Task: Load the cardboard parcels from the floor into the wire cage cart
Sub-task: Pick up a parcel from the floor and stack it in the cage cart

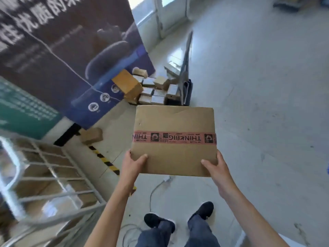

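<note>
Left grip [132, 163] pinches the near left corner of a flat cardboard parcel [174, 120], thumb on top, fingers hidden beneath. Right grip [216, 166] pinches the near right corner likewise. Held in the air above the floor [267, 104], the parcel carries a red tape band [174, 138] across its top. Low on the left stands the wire cage cart [53, 178], blurred. Further ahead a pile of parcels [153, 90] lies against a dark banner [62, 50]; one small parcel [91, 136] sits alone near a yellow-black stripe [105, 160].

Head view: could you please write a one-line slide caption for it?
Left hand and right hand hold a taped cardboard parcel beside the wire cage cart.
</note>
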Available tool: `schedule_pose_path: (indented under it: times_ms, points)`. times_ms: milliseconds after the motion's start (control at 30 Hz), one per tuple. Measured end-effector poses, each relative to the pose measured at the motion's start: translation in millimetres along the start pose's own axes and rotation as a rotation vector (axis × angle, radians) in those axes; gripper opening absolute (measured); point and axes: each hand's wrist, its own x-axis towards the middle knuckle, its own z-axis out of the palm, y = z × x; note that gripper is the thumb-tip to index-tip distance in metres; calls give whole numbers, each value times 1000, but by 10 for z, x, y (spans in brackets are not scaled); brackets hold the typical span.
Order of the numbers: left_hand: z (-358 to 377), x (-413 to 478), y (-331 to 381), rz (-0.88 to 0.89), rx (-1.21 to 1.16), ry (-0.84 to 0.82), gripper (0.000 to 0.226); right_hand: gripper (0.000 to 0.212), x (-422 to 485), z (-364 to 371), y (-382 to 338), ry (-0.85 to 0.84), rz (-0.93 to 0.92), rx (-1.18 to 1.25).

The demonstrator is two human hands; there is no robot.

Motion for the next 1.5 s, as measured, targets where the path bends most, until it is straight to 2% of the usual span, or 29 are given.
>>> schedule_pose_path:
  times_ms: [200,333,433,633,833,1033,1233,1333,1500]
  points:
    - [-2224,-421,-529,-22,-119,331,49,63,-555,1937,-501,-281,-174,-194]
    - [-3316,-913,-905,-56,-266,547,51,48,-1080,3034,-757,-493,-295,-282]
    - [-3856,-1318,-1212,-78,-350,703,50,46,-1416,3714,-859,-648,-329,-341]
    - [-4628,-1866,-1689,-167,-448,965,57,60,-1922,4891,-875,-869,-344,-424]
    - [-5061,-2173,-2112,-334,-472,1272,46,74,-2284,6012,-802,-1084,-307,-537]
    - [-5244,-2582,-2533,-505,-594,1427,67,67,-2823,6783,-600,-1299,-320,-665]
    - [-5716,-2886,-3067,-577,-656,1503,73,64,-3475,7418,-238,-1384,-334,-758]
    - [-6082,-3041,-3403,-546,-676,1515,64,60,-3846,7732,-16,-1412,-362,-750]
    - [-6786,-3411,-4020,-504,-655,1513,35,63,-4548,8234,411,-1397,-354,-727]
